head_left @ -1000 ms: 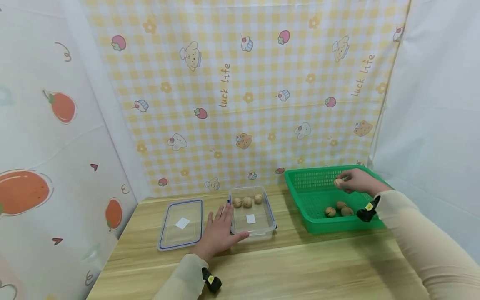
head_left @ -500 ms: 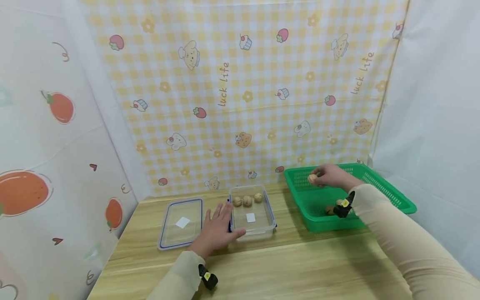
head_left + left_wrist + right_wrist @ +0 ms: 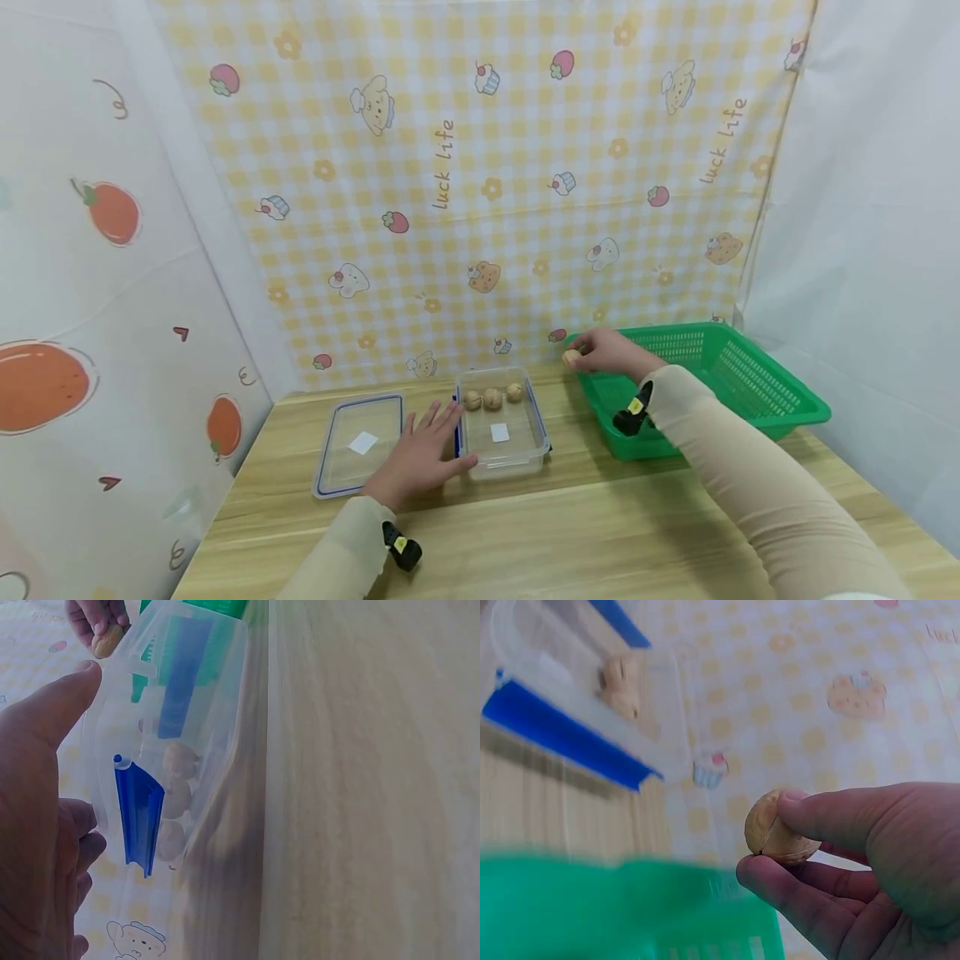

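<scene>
My right hand [image 3: 609, 353] pinches a walnut [image 3: 772, 831] between thumb and fingertips, held over the left rim of the green plastic basket [image 3: 772, 385]. My left hand [image 3: 420, 457] lies with fingers spread, its fingertips at the left wall of a clear plastic container [image 3: 517, 454]. Inside that container, three walnuts [image 3: 492, 399] sit in a row along the far side, behind a white label. Blue side latches [image 3: 139, 817] hang folded down on it in the left wrist view. My right forearm hides part of the basket's inside.
A clear lid [image 3: 362, 446] with a blue seal lies left of the container on the wooden table [image 3: 525, 542]. A checked cloth [image 3: 465, 208] hangs directly behind the table, with white cloth walls at both sides.
My right hand has carried the walnut leftward from above the basket's middle to its left rim. The left hand has shifted only slightly, staying by the container.
</scene>
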A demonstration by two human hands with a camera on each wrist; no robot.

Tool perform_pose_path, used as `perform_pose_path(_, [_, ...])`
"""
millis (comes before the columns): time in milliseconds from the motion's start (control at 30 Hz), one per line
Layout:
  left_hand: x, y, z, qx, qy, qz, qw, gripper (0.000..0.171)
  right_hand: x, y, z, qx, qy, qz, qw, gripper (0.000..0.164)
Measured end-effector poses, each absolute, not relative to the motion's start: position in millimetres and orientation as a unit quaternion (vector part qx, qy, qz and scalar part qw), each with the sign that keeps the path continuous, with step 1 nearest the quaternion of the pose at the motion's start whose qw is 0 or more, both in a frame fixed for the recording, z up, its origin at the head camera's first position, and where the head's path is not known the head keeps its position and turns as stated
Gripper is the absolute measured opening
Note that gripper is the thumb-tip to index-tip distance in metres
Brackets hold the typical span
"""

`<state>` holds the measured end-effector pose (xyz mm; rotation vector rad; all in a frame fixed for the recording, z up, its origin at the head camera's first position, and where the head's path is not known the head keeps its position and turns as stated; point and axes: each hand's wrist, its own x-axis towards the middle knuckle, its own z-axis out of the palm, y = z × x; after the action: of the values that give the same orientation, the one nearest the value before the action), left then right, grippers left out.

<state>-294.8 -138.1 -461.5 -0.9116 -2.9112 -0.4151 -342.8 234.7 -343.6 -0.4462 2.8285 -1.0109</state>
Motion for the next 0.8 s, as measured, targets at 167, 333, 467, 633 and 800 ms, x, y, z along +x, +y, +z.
perform_pose_path(167, [-294.0, -140.4, -461.4, -0.3, -0.943, -0.144, 0.029, 0.094, -349.4, 207.3, -348.5, -0.15, 0.927, -0.338, 0.058, 0.038])
perform_pose_path(333, [-292.5, -140.9, -460.5, -0.301, -0.941, -0.154, 0.023, 0.094, -355.7, 183.6, -358.4, -0.131, 0.92, -0.362, 0.074, 0.037])
perform_pose_path(467, [-293.5, -140.1, -460.8, -0.302, -0.94, -0.158, 0.025, 0.093, -358.8, 166.8, -367.0, -0.12, 0.904, -0.402, 0.083, 0.037])
perform_pose_path(633, [-294.2, -139.9, -460.7, -0.301, -0.94, -0.161, 0.026, 0.092, -360.4, 144.9, -379.1, -0.111, 0.892, -0.429, 0.089, 0.036])
perform_pose_path(800, [-296.5, -139.7, -463.1, -0.303, -0.939, -0.162, 0.032, 0.091, -365.4, 126.9, -394.6, -0.098, 0.889, -0.439, 0.089, 0.034])
